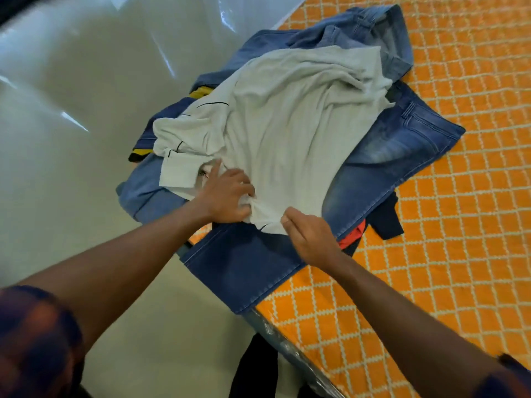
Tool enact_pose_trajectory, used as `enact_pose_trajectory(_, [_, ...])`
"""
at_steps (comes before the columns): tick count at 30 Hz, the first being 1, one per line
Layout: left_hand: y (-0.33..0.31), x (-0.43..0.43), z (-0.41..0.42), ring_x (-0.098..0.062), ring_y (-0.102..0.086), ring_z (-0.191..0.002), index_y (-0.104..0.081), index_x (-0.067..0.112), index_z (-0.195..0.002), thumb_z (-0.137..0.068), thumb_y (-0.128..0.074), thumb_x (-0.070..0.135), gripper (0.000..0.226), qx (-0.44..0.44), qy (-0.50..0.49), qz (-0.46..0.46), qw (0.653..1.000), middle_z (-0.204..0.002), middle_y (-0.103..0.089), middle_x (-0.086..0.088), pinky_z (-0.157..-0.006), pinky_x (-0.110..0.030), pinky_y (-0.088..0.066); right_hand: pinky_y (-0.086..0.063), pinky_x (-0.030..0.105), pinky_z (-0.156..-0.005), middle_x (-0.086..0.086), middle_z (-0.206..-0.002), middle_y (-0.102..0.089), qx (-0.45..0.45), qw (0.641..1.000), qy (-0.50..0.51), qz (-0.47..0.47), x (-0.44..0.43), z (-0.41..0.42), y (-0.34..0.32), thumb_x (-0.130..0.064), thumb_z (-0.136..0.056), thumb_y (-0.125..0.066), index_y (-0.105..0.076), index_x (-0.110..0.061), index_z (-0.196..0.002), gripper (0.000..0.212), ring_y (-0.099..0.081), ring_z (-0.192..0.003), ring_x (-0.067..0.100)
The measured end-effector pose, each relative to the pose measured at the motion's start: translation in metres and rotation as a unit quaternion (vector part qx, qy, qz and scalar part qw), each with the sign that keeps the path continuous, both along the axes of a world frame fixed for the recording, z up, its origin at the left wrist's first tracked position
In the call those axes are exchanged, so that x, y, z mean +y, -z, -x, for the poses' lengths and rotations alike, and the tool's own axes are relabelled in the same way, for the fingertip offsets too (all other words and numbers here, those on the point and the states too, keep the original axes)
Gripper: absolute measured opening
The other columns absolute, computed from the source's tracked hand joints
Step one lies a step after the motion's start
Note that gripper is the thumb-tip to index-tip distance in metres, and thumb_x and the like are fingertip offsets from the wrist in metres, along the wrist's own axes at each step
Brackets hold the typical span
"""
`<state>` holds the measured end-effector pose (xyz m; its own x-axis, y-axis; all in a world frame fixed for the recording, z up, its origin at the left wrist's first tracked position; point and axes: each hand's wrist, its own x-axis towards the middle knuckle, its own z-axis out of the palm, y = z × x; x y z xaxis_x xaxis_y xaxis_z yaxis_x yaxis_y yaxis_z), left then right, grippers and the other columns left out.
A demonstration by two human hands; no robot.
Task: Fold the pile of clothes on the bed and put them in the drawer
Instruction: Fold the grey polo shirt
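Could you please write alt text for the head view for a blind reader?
A person's left hand grips the near edge of a white shirt atop a pile of jeans on an orange patterned bed cover; the right hand, curled, is at the same edge.

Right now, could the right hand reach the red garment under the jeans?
Probably yes: the red garment peeks out bare just beside the right hand, though the jeans cover most of it.

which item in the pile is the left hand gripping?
The white shirt, lying on top: the left hand bunches its near hem. The rest, mostly blue jeans, lie underneath it.
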<state>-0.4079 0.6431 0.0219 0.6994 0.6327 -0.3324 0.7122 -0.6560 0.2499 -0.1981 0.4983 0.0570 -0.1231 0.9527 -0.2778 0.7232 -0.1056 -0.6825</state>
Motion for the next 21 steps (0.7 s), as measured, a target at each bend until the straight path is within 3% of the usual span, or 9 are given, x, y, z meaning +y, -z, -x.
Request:
enact_pose_trajectory(3, [-0.002, -0.038, -0.004, -0.023, -0.061, -0.108, -0.070, 0.026, -0.105, -0.079, -0.034, 0.052, 0.052, 0.012, 0.021, 0.051, 0.998, -0.106, -0.067, 0.004, -0.115, -0.057, -0.024, -0.039, 0.036, -0.060, -0.008, -0.063, -0.048, 0.079, 0.993, 0.083, 0.042, -0.018, 0.007, -0.015, -0.050, -0.099, -0.042, -0.042, -0.027, -0.073, 0.035, -0.048, -0.061, 0.009])
enact_pose_trajectory(5, [-0.011, -0.062, -0.006, -0.024, -0.061, -0.084, -0.064, 0.020, -0.085, -0.079, -0.033, 0.046, 0.041, -0.070, -0.088, 0.155, 0.982, -0.085, -0.065, 0.001, -0.094, -0.047, -0.043, -0.044, 0.031, -0.062, -0.010, -0.072, -0.059, 0.117, 0.985, 0.091, 0.088, -0.026, 0.013, -0.029, -0.056, -0.092, -0.056, -0.052, -0.029, -0.082, 0.029, -0.054, -0.067, 0.005])
enact_pose_trajectory(7, [-0.019, -0.092, 0.003, -0.024, -0.055, -0.074, -0.051, 0.020, -0.072, -0.079, -0.038, 0.042, 0.027, -0.124, -0.218, 0.264, 0.931, -0.072, -0.058, 0.002, -0.072, -0.041, -0.045, -0.050, 0.034, -0.070, -0.007, -0.091, -0.068, 0.086, 0.984, 0.051, 0.150, -0.039, 0.019, -0.041, -0.058, -0.086, -0.065, -0.055, -0.034, -0.100, 0.030, -0.063, -0.082, 0.013])
enact_pose_trajectory(8, [-0.017, -0.097, 0.005, -0.024, -0.055, -0.075, -0.052, 0.020, -0.074, -0.079, -0.038, 0.043, 0.028, -0.113, -0.225, 0.272, 0.929, -0.073, -0.058, 0.002, -0.069, -0.039, -0.042, -0.050, 0.036, -0.072, -0.004, -0.098, -0.069, 0.049, 0.984, 0.035, 0.168, -0.043, 0.020, -0.038, -0.057, -0.085, -0.067, -0.054, -0.035, -0.109, 0.035, -0.064, -0.088, 0.018])
enact_pose_trajectory(12, [-0.023, -0.159, 0.036, -0.027, -0.059, -0.090, -0.062, 0.019, -0.095, -0.073, -0.037, 0.048, 0.044, 0.033, -0.150, 0.247, 0.957, -0.096, -0.065, -0.004, -0.070, -0.035, -0.035, -0.045, 0.038, -0.077, 0.012, -0.114, -0.069, -0.091, 0.976, -0.015, 0.196, -0.110, 0.040, -0.025, -0.045, -0.097, -0.057, -0.050, -0.021, -0.130, 0.041, -0.064, -0.105, 0.036])
enact_pose_trajectory(14, [-0.019, -0.203, 0.056, -0.027, -0.060, -0.095, -0.068, 0.025, -0.102, -0.071, -0.040, 0.046, 0.047, 0.071, -0.100, 0.209, 0.970, -0.100, -0.067, -0.002, -0.075, -0.034, -0.040, -0.046, 0.040, -0.083, 0.017, -0.118, -0.067, -0.097, 0.961, -0.074, 0.248, -0.162, 0.060, -0.011, -0.037, -0.100, -0.052, -0.049, -0.017, -0.131, 0.037, -0.063, -0.109, 0.039])
enact_pose_trajectory(17, [0.003, -0.273, 0.085, -0.029, -0.064, -0.093, -0.076, 0.026, -0.094, -0.069, -0.050, 0.037, 0.037, 0.013, -0.129, 0.123, 0.984, -0.096, -0.069, -0.001, -0.079, -0.038, -0.051, -0.045, 0.039, -0.089, 0.020, -0.127, -0.063, -0.068, 0.918, -0.162, 0.356, -0.220, 0.086, 0.006, -0.029, -0.098, -0.052, -0.043, -0.016, -0.141, 0.045, -0.060, -0.118, 0.040])
enact_pose_trajectory(19, [0.016, -0.308, 0.097, -0.031, -0.063, -0.104, -0.077, 0.022, -0.101, -0.072, -0.058, 0.030, 0.035, -0.079, -0.333, 0.108, 0.933, -0.111, -0.068, -0.006, -0.089, -0.040, -0.051, -0.043, 0.037, -0.098, 0.016, -0.136, -0.059, -0.077, 0.907, -0.196, 0.364, -0.227, 0.097, 0.015, -0.034, -0.097, -0.056, -0.041, -0.018, -0.147, 0.055, -0.055, -0.126, 0.035])
enact_pose_trajectory(21, [0.020, -0.323, 0.100, -0.029, -0.055, -0.116, -0.066, 0.018, -0.123, -0.081, -0.068, 0.023, 0.042, -0.122, -0.554, 0.153, 0.809, -0.130, -0.058, -0.011, -0.099, -0.038, -0.044, -0.043, 0.035, -0.098, 0.010, -0.131, -0.064, -0.089, 0.934, -0.169, 0.303, -0.207, 0.107, 0.020, -0.040, -0.095, -0.057, -0.051, -0.021, -0.141, 0.050, -0.058, -0.124, 0.031])
